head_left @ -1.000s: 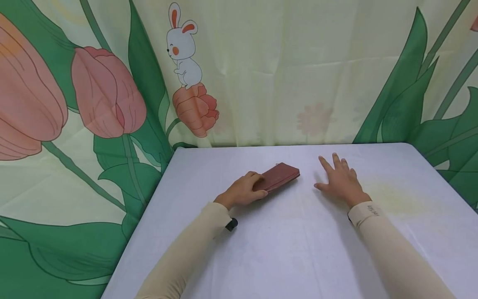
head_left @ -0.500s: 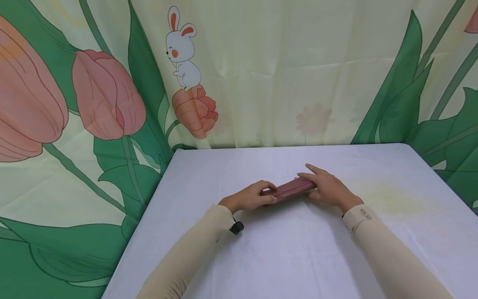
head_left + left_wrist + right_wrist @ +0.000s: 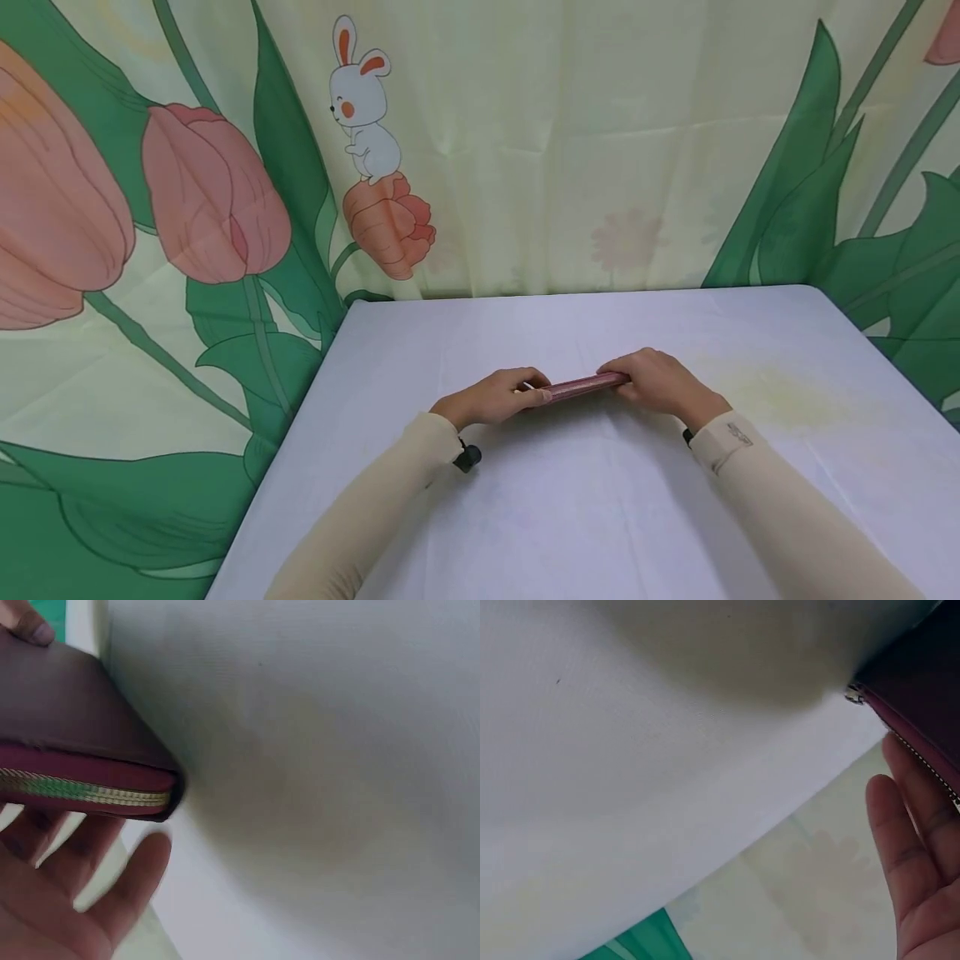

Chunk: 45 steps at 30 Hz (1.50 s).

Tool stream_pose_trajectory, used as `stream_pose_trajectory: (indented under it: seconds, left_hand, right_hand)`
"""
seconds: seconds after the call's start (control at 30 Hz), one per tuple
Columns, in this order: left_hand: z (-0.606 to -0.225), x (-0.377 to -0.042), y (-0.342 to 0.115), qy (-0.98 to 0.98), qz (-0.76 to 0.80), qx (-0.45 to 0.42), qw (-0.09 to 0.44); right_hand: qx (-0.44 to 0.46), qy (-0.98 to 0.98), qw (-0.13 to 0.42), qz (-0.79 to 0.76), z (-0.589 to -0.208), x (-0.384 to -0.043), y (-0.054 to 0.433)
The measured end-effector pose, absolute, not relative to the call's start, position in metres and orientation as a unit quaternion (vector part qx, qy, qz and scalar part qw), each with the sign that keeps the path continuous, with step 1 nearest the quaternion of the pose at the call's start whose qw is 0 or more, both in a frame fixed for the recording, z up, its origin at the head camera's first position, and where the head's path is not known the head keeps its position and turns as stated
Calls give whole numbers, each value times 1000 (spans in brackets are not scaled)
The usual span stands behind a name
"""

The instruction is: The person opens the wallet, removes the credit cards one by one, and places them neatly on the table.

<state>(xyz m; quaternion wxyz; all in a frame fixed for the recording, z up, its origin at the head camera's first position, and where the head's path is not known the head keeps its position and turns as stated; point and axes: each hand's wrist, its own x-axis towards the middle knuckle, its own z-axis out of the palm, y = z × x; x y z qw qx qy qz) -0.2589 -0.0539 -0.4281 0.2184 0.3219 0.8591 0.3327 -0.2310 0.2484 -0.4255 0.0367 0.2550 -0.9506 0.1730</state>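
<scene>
A dark red zip-around wallet (image 3: 587, 387) is held between both hands, tipped so that a narrow edge faces the head view. My left hand (image 3: 498, 396) pinches its left end, thumb at the near side. At the opposite end, my right hand (image 3: 660, 382) grips the wallet with fingers over the top. A gold-toothed zipper (image 3: 112, 796) runs along the edge in the left wrist view, fully closed where visible. The right wrist view catches a metal zipper pull (image 3: 853, 694) at one corner. Both hands cover the wallet's ends.
The table (image 3: 585, 508) is covered with a white cloth, which carries a faint yellowish patch at right. Behind its far edge hangs a curtain (image 3: 510, 167) printed with tulips and a rabbit. A small black device (image 3: 468, 457) sits at my left wrist.
My right hand has come in from the right and taken hold of the wallet's right end. The wallet has shifted nearer and turned from showing its broad face to its edge.
</scene>
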Motion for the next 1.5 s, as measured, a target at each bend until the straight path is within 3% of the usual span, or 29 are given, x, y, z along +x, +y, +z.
stream_pose_trajectory:
  seconds: [0.23, 0.4, 0.7, 1.07, 1.5]
  left_hand:
    - [-422, -253, -46, 898, 220, 362, 118]
    - [-422, -253, -39, 916, 181, 351, 77]
    - [-426, -257, -34, 920, 220, 313, 90]
    - [-434, -263, -31, 919, 240, 297, 98]
    - [-432, -271, -32, 921, 234, 294, 102]
  right_hand:
    - [249, -954, 15, 165, -422, -224, 246]
    - [249, -953, 6, 173, -420, -217, 246]
    - [209, -942, -40, 259, -425, -215, 254]
    - [146, -918, -103, 354, -460, -226, 271]
    - [166, -927, -100, 322, -461, -231, 275]
